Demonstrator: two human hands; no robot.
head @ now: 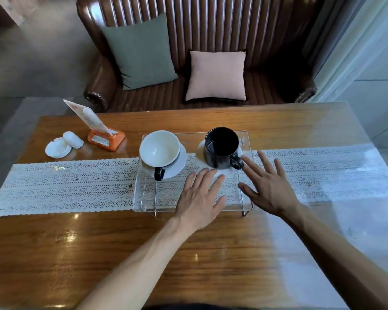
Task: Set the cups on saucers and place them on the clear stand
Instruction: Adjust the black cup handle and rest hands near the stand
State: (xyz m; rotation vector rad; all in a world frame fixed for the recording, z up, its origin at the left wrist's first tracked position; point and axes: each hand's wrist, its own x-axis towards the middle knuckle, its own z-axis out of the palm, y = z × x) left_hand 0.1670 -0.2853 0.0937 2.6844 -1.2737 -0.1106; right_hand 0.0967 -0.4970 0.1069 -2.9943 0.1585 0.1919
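A clear acrylic stand (166,205) sits over the white lace runner at the table's middle. On its left stands a white cup (159,151) with a black handle, resting on a white saucer (179,163). On its right a black cup (221,147) stands on another white saucer (230,172), its handle turned toward me. My left hand (199,198) hovers flat and open over the stand's front. My right hand (270,185) is open with fingers spread, fingertips just beside the black cup's handle. Neither hand holds anything.
A white lace runner (65,184) crosses the wooden table (99,253). At the far left are a white ashtray (57,148) and an orange card holder (105,138). A brown leather sofa (267,36) with two cushions stands behind the table.
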